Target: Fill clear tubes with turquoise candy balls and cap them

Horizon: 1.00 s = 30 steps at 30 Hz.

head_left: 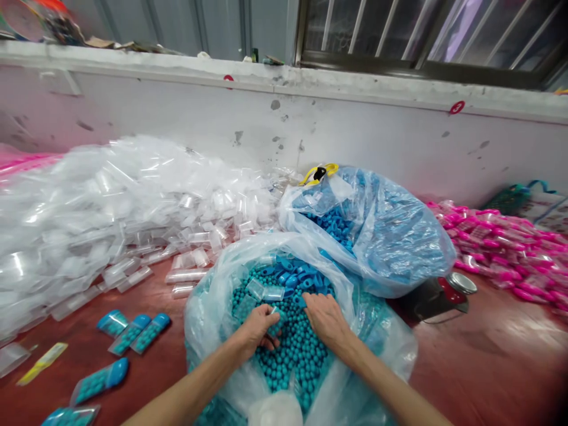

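An open clear bag [208, 302] full of teal beads [293, 349] stands in front of me. My left hand [260, 325] is closed around a small clear plastic container [276, 316] just over the beads. My right hand [326, 319] is at the bag's right side, its fingers pinched on a blue cap [302, 302] that shows only in part. Loose blue caps [290, 278] lie on the beads beyond my hands, with a few empty clear containers [273, 293] beside them.
Left, clear containers [133, 207] form a large heap. Filled blue-capped containers [148, 333] and a yellow cutter [43, 364] lie on the red table [164, 373]. A bag of blue caps [399, 231], a metal tin [437, 299] and pink pieces [501, 242] are right.
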Available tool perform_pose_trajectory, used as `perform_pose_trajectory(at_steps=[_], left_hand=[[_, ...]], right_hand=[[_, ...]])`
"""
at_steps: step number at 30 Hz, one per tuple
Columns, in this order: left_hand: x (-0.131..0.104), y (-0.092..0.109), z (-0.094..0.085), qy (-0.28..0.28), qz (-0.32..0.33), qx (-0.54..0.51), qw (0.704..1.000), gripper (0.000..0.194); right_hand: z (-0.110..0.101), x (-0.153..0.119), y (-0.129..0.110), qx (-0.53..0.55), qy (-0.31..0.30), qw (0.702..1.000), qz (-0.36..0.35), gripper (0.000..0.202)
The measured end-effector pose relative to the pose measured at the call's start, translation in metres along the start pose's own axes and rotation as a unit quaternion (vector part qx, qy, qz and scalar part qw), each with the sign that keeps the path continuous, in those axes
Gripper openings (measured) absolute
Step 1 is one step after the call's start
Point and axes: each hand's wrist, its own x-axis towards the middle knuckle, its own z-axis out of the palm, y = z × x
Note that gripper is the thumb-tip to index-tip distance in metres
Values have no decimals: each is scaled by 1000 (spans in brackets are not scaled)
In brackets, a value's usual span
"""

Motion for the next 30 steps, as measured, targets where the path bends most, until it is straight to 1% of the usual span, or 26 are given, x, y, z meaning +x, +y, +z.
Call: perform_pose_trajectory(at_steps=[3, 5, 7, 10, 12, 14, 16, 17, 18, 19, 20, 22, 23, 24, 25, 26, 27, 28, 29, 30], left_hand=[[-1, 0, 0, -21, -4, -12, 1000, 44], [-3, 1, -1, -39, -7, -22, 999, 45], [-5, 2, -2, -61, -5, -31, 998, 46], [-7, 3, -2, -98, 22, -54, 993, 46], [-7, 3, 1, -104, 48, -66, 991, 45], [-9, 4, 5, -98, 72, -67, 990, 45], [-12, 5, 9, -99, 90, -65, 989, 43], [-14, 6, 10, -105, 95, -67, 988, 42], [-16, 7, 11, -112, 98, -73, 986, 40], [-18, 7, 12, -120, 98, -83, 984, 40], [-20, 8, 12, -127, 97, -96, 982, 39], [-23, 8, 12, -129, 98, -122, 979, 39], [-24, 7, 11, -124, 99, -129, 979, 39], [-24, 6, 11, -116, 99, -131, 980, 39], [-23, 5, 11, -109, 100, -130, 980, 39], [-23, 3, 10, -106, 101, -127, 981, 39], [-22, 1, 10, -108, 104, -123, 981, 39], [-22, 0, 10, -112, 109, -119, 981, 39], [-21, 0, 10, -115, 115, -116, 980, 39], [-22, -1, 11, -116, 122, -114, 979, 38]], right_hand=[[-7, -2, 0, -7, -40, 999, 5, 29], [-15, -5, 1, 0, -81, 997, -2, 30], [-24, -8, 2, 14, -106, 994, 5, 28], [-31, -10, 4, 56, -106, 992, 25, 23], [-34, -10, 3, 124, -94, 988, 11, 22], [-35, -8, 0, 222, -70, 972, -20, 23], [-36, -5, -3, 330, -31, 943, -27, 25], [-37, -3, -4, 387, -17, 922, -10, 24], [-38, 0, -5, 447, -14, 894, 18, 22], [-38, 2, -4, 512, -18, 857, 55, 20], [-38, 4, -3, 578, -25, 810, 94, 19], [-37, 6, -1, 692, -25, 703, 160, 24], [-36, 6, -1, 732, -12, 656, 183, 27], [-35, 6, -1, 760, 6, 618, 200, 30], [-34, 4, -3, 776, 20, 594, 211, 32], [-32, 3, -5, 784, 27, 581, 215, 32], [-30, 1, -8, 786, 28, 579, 215, 31], [-28, -2, -12, 782, 25, 586, 211, 29], [-26, -4, -16, 772, 15, 602, 202, 27], [-24, -7, -19, 756, 1, 626, 189, 24]])
